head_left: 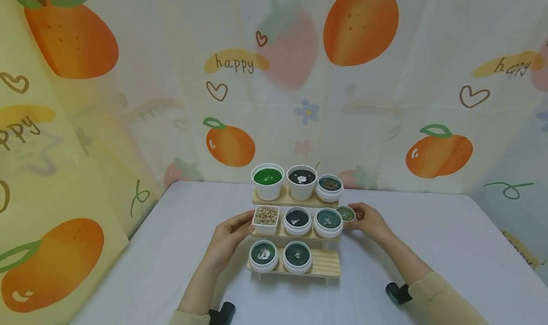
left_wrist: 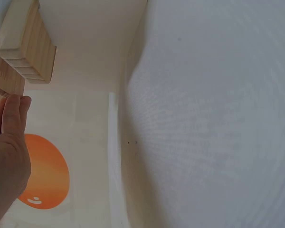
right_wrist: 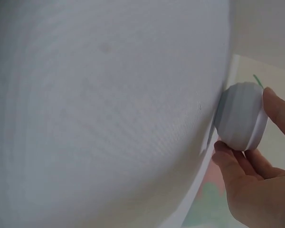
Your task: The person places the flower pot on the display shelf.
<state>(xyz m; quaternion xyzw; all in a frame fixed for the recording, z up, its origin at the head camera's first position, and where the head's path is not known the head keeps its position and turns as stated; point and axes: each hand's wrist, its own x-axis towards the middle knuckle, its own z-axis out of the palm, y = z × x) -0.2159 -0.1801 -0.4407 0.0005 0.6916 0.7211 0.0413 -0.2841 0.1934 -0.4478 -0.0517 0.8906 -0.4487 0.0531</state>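
A three-tier wooden rack (head_left: 325, 264) stands on the table with small white pots on its steps. At the left end of its middle step, my left hand (head_left: 229, 237) holds the board between thumb and fingers, close beside a square pot of tan granules (head_left: 266, 216). The left wrist view shows these fingertips against the board's end (left_wrist: 12, 78). My right hand (head_left: 370, 222) grips a small round white pot (right_wrist: 242, 116) with green contents, just off the right end of the middle step. In the head view, a dark green pot (head_left: 328, 221) partly overlaps it.
On the top step are a bright green pot (head_left: 268, 182), a dark pot with a white patch (head_left: 302, 182) and a brown-centred pot (head_left: 329, 188). A dark pot (head_left: 297, 220) sits mid-rack. Two green pots (head_left: 263, 255) occupy the bottom step. Behind hangs a fruit-printed cloth (head_left: 171, 54).
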